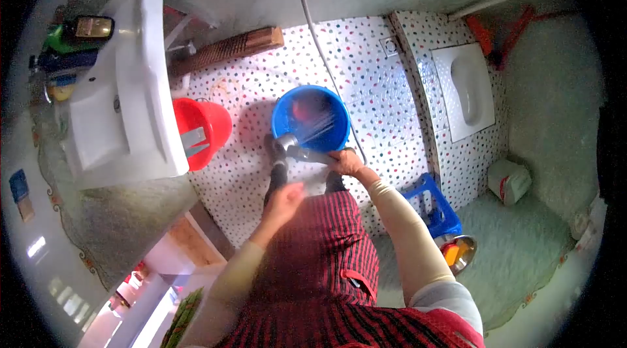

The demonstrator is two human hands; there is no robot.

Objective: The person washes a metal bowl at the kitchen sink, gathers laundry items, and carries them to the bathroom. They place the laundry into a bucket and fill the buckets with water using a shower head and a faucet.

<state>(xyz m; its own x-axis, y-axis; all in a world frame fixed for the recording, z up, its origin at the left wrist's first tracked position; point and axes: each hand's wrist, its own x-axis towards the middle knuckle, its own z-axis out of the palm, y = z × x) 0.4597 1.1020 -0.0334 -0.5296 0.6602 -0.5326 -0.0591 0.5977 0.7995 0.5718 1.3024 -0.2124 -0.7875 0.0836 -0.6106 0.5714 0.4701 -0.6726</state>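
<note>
Water sprays from a grey shower head (302,152) into a round blue basin (279,113) on the speckled tile floor. My right hand (347,162) is wrapped round the shower head's handle, at the basin's lower right edge. Inside the basin lies something reddish (307,110), blurred by the water. My left hand (285,203) is held below and left of the basin, smeared by motion, and its fingers cannot be made out. A grey hose (318,47) runs down from the wall past the basin's right side.
A red bucket (219,127) stands left of the basin, under a white sink (153,73). A ribbed wooden washboard (238,47) lies by the wall. Right are a raised step with a squat toilet (467,93), a blue plastic stool (445,220) and a metal bowl (467,255).
</note>
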